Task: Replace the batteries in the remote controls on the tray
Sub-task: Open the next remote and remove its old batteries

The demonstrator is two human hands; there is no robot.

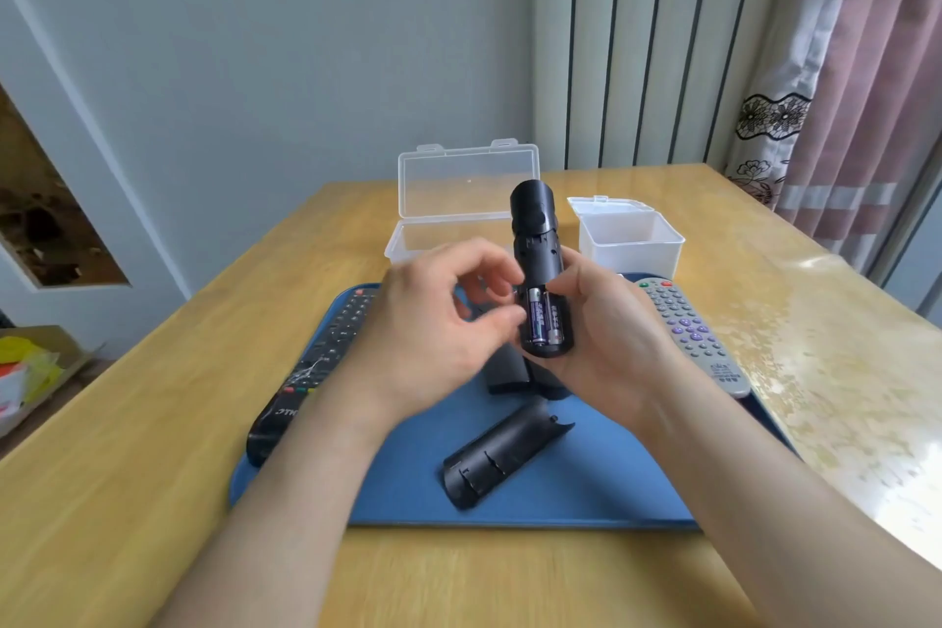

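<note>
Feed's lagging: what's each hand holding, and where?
Right hand grips the black remote by its lower end. Left hand is at the batteries; a pinch cannot be told.

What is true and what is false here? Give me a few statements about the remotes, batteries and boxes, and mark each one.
1. The right hand holds a black remote with its battery bay uncovered. True.
2. That bay is empty. False: two batteries sit in it side by side.
3. The battery cover is fitted on the remote. False: it lies loose on the blue tray.
4. A grey remote lies at the tray's right side. True.
5. The clear boxes behind the tray are closed. False: both have their lids open.
</note>
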